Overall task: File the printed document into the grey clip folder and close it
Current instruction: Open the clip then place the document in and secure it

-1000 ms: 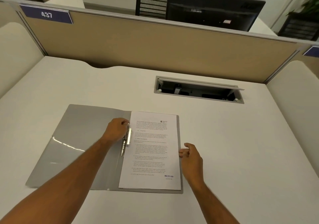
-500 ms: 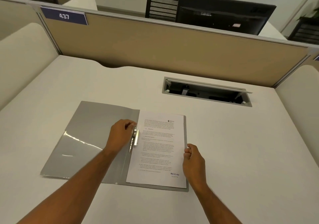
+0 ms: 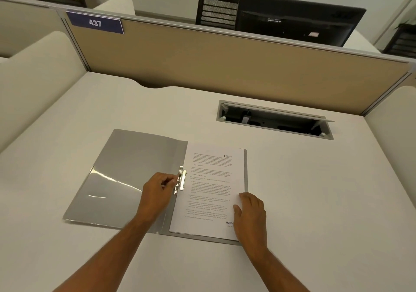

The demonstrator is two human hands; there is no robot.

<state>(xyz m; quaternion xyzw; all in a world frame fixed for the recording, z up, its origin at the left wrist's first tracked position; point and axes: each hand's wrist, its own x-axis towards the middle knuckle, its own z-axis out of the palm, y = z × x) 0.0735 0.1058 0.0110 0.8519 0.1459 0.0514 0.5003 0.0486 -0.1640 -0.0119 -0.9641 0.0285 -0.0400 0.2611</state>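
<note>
- Left hand pinches the folder's metal clip; its fingertips are partly hidden.
- Right hand lies flat, open, covering the printed document's lower-right stamp.

We are extending both bare forearms forward from the lower edge of the view, converging slightly toward the middle. We are holding the left hand knuckles up, with its fingers curled and the fingertips pinching together at the front. We are laying the right hand palm down, with its fingers loosely bent and resting flat. The two hands are working apart, side by side.
</note>
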